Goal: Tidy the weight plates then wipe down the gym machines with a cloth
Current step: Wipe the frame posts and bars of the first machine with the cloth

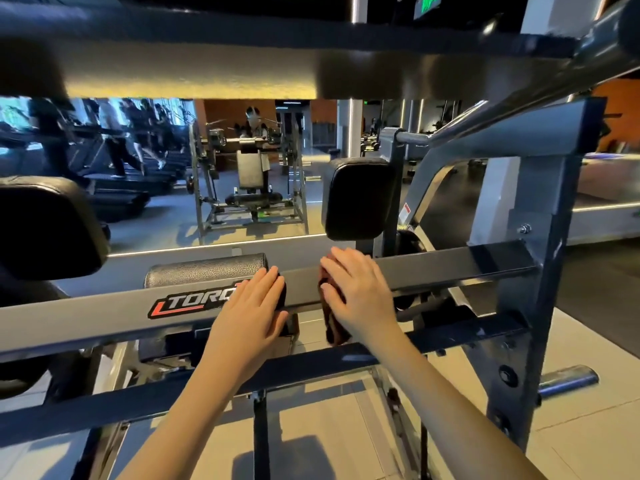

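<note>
While you are pressing the dark red cloth (333, 329) onto the grey crossbar (104, 317) with your right hand (356, 292), you are working the wiping half of the job, as I judge it; no weight plates are showing here. That hand is lying flat, fingers nearly straight, with the cloth draping down the bar's near face beneath the palm. Your left hand (252, 306) is resting just beside it on the same bar, fingers straight and gripping nothing. Whether the dark patch under its fingertips is cloth or pad, I cannot tell. The next stroke is probably calling for a slide along the bar. Rightward, bare bar is running to the upright post (533, 271), which is ending the travel. Leftward, your left hand is blocking the way, and the roller pad (204, 270) is crowding the far edge.
</note>
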`<action>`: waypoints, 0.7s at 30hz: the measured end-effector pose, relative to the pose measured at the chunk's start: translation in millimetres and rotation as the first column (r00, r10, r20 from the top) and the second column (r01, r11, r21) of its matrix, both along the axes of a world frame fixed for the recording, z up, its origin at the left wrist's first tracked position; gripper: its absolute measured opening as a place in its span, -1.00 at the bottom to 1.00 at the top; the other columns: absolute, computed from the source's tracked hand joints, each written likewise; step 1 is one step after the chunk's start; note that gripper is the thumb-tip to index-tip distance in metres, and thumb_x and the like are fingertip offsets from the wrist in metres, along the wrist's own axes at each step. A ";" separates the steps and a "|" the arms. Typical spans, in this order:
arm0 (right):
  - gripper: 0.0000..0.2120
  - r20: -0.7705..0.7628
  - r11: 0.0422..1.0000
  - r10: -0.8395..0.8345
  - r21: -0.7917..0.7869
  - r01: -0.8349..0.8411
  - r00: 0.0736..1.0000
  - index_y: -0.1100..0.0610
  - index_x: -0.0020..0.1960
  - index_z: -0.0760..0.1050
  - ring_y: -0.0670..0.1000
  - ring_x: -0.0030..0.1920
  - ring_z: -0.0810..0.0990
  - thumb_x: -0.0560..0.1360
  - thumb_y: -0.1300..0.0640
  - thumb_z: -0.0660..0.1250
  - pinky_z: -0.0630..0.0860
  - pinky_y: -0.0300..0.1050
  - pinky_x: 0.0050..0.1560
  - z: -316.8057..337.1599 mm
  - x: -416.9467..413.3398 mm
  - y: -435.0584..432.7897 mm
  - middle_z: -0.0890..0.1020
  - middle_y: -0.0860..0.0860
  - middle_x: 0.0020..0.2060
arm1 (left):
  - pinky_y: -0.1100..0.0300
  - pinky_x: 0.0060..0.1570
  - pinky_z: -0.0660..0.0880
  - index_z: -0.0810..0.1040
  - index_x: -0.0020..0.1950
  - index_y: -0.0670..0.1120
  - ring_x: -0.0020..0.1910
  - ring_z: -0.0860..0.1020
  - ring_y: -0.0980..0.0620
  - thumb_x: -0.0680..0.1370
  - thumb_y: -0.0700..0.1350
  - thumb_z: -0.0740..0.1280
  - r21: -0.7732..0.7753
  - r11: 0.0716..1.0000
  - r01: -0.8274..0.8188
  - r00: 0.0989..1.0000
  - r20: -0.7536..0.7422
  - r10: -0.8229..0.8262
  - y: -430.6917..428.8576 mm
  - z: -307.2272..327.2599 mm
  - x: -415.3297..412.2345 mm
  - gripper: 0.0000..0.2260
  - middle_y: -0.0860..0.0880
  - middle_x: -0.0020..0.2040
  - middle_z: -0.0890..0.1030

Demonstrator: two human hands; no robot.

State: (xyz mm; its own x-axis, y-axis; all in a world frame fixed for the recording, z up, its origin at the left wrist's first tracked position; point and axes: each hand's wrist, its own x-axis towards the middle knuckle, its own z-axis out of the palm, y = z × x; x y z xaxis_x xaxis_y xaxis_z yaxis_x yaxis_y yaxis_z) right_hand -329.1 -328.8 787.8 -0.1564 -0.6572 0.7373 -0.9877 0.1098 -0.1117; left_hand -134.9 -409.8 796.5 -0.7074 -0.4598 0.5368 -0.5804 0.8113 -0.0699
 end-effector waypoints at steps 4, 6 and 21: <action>-0.66 0.252 0.953 -0.262 -0.086 0.291 0.932 0.10 0.31 0.51 0.16 0.39 0.39 0.57 0.04 0.28 0.26 0.16 0.41 4.8 10.1 -13.1 0.51 0.09 0.33 | -0.09 0.39 0.14 0.32 0.47 -0.19 0.45 0.31 -0.14 0.53 -0.06 0.39 0.026 0.998 -0.053 0.996 -0.068 0.055 -3.6 -5.0 24.7 -0.45 -0.15 0.46 0.34; -0.65 0.192 0.965 -0.213 -0.109 0.237 0.958 0.10 0.32 0.51 0.16 0.41 0.39 0.58 0.04 0.23 0.26 0.13 0.40 -1.9 45.6 -23.4 0.50 0.09 0.34 | -0.13 0.36 0.23 0.35 0.44 -0.22 0.42 0.35 -0.18 0.53 -0.09 0.39 0.037 0.997 -0.073 0.994 -0.080 0.076 -6.9 -7.5 35.0 -0.47 -0.18 0.43 0.38; -0.57 -0.068 0.974 0.214 -0.057 -0.218 0.975 0.12 0.32 0.50 0.12 0.38 0.39 0.55 -0.02 0.10 0.33 0.12 0.38 -3.6 88.2 -44.4 0.52 0.08 0.32 | 0.08 0.45 -0.04 0.19 0.53 -0.14 0.53 0.14 -0.04 0.59 -0.08 0.30 0.111 0.980 -0.166 0.978 -0.109 0.178 7.1 -9.3 62.9 -0.45 -0.07 0.54 0.20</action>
State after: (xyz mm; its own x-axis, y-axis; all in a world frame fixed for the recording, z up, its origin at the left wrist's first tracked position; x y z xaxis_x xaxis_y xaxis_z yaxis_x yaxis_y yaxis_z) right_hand -240.9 -373.2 784.3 0.0301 -0.6218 0.7826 -0.9924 -0.1120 -0.0508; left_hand -72.1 -402.7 787.1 -0.5477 -0.6251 0.5562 -0.7112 0.6980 0.0841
